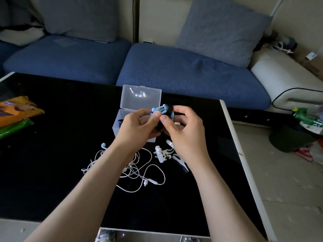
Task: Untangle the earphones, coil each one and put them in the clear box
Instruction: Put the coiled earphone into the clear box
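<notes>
the black glossy tabletop (52,154) is slick and dark, so anything dropped on it could slide, and a dark piece would be hard to find again. the clear box (118,125) stands open at the middle of it, lid tipped up behind, with something dark already lying in its left end; the box looks light, and a push from a wrist while loading could shove it away or knock the lid shut. the left hand (138,126) and right hand (181,130) are both raised just above the box's near right part, fingers curled in: the left pinches the coiled blue earphones (161,110) with thumb against fingers, the right pinches the black band (169,110) wrapped round that coil. the likeliest slip is here, i think: if either pinch eases before the band is fastened, the springy cord would fan out and the coiling would need redoing; pulled too tight, the band could kink the thin wire near the buds. the white earphones (139,170) lie loose and knotted on the tabletop under the forearms, so a lowered arm could drag them and tighten the snarl. the small white clips (164,152) just beside that tangle could be swept aside by the right wrist.
</notes>
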